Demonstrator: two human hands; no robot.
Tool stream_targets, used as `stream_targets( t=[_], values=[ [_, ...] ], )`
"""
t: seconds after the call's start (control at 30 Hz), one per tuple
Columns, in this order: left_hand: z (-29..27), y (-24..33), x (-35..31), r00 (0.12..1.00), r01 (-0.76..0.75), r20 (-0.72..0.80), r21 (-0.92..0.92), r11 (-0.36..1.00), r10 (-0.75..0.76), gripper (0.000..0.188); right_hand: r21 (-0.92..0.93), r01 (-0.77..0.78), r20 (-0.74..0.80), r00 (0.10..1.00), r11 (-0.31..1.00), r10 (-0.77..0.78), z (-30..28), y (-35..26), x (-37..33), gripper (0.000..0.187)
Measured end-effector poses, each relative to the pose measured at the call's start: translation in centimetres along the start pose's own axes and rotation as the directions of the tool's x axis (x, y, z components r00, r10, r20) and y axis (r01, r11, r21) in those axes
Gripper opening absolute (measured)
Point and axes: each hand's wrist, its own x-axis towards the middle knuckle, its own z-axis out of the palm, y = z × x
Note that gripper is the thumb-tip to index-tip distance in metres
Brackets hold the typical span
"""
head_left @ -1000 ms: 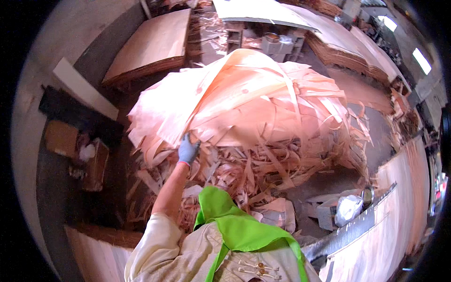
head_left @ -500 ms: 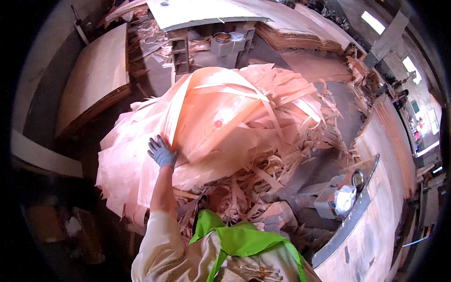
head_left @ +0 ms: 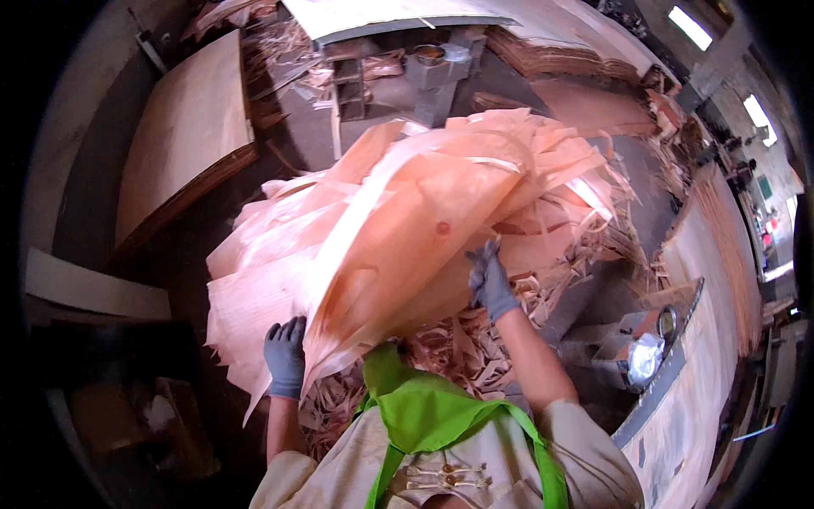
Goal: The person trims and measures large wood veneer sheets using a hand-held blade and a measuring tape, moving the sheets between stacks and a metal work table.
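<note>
A large pile of thin pinkish wood veneer (head_left: 263,293) lies before me. On top, one broad curled veneer sheet (head_left: 398,246) with a dark knot is lifted and bowed at its near side. My left hand (head_left: 286,356), in a grey glove, is closed on that sheet's near left edge; the thumb is hidden. The right hand (head_left: 492,282), also gloved in grey, is just beside the sheet's right edge with fingers stretched upward and apart. Whether it touches the sheet I cannot tell.
Veneer scraps (head_left: 454,348) litter the floor under the pile. A flat stack of sheets (head_left: 182,144) stands at the left. A pale-topped table (head_left: 398,13) is at the back, another worktable (head_left: 687,399) at the right, with a foil-wrapped item (head_left: 646,360) by its edge.
My right hand has come into view at the sheet's right side. The left hand has moved down and nearer to me, and the top sheet has been lifted and pulled nearer.
</note>
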Motion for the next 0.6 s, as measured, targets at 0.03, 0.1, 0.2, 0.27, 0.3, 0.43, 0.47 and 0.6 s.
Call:
stream_targets(
  t=[0.03, 0.1, 0.2, 0.27, 0.3, 0.43, 0.47, 0.6],
  values=[
    [-0.4, -0.8, -1.5, 1.000, -0.004, 0.027, 0.033, 0.999, 0.003, 0.040, 0.067, 0.005, 0.053, 0.999, 0.998, -0.009, 2.2, -0.6, 1.2, 0.046],
    [-2.5, -1.2, -3.4, 1.000, -0.006, 0.005, 0.057, 0.998, 0.005, 0.039, 0.174, 0.050, 0.020, 0.998, 0.984, -0.055, 5.8, -1.3, 3.3, 0.050],
    [-4.5, -2.1, -5.5, 0.999, -0.023, 0.034, 0.083, 0.996, 0.020, 0.039, 0.378, 0.113, 0.015, 0.992, 0.919, -0.128, 9.0, -3.3, 4.5, 0.049],
    [-5.5, -2.9, -6.1, 0.998, -0.026, 0.054, 0.089, 0.996, 0.022, 0.040, 0.318, 0.139, 0.079, 0.982, 0.938, -0.172, 9.6, -4.1, 5.9, 0.045],
    [-6.7, -2.8, -6.0, 0.996, -0.013, 0.092, 0.119, 0.993, 0.002, 0.042, 0.296, 0.163, 0.108, 0.973, 0.941, -0.203, 9.7, -4.5, 6.3, 0.043],
    [-7.8, -4.7, -5.4, 0.998, -0.033, 0.055, 0.172, 0.985, 0.024, 0.030, -0.331, 0.423, 0.014, 0.896, 0.844, -0.444, 11.0, -2.3, 9.2, 0.018],
    [-6.9, -6.5, -4.7, 0.995, -0.081, -0.044, 0.179, 0.981, 0.090, 0.026, -0.235, 0.484, -0.060, 0.858, 0.843, -0.510, 10.4, -2.6, 10.2, 0.019],
    [-10.5, -8.5, 0.2, 0.971, -0.035, -0.212, 0.327, 0.944, 0.110, 0.025, 0.140, 0.476, -0.211, 0.871, 0.868, -0.444, 10.5, -7.9, 2.2, 0.017]
  ],
)
